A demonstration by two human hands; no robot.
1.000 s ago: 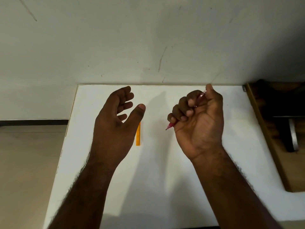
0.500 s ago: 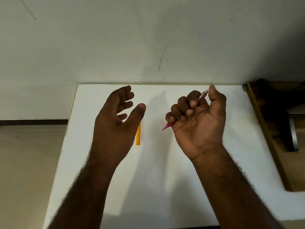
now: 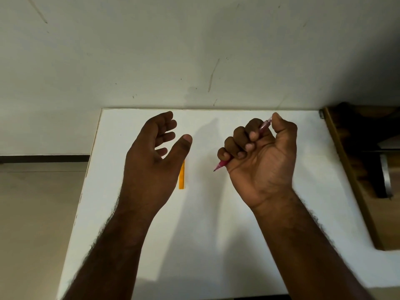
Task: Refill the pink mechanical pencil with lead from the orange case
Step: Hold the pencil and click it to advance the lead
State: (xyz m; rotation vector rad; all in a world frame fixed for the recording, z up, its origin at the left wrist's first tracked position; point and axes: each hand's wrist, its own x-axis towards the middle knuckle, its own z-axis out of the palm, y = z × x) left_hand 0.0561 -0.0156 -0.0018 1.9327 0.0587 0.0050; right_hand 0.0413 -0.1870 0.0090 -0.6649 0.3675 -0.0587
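The right hand [image 3: 259,156] has its grip wrapped in a fist round the pencil [image 3: 220,165], tip out toward 8 o'clock and thumb on the cap end at 1 o'clock, probably to click or pull it off. The left hand [image 3: 151,156] hovers wide and empty, likely ready for the case [image 3: 181,176], which lies on the desk [image 3: 216,234] just at its 3 o'clock side.

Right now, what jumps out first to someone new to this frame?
Two bare forearms reach over a white table. The right hand is fisted around a pink mechanical pencil, tip pointing down-left, thumb over its top end. The left hand is open and empty, partly covering an orange case lying flat on the table.
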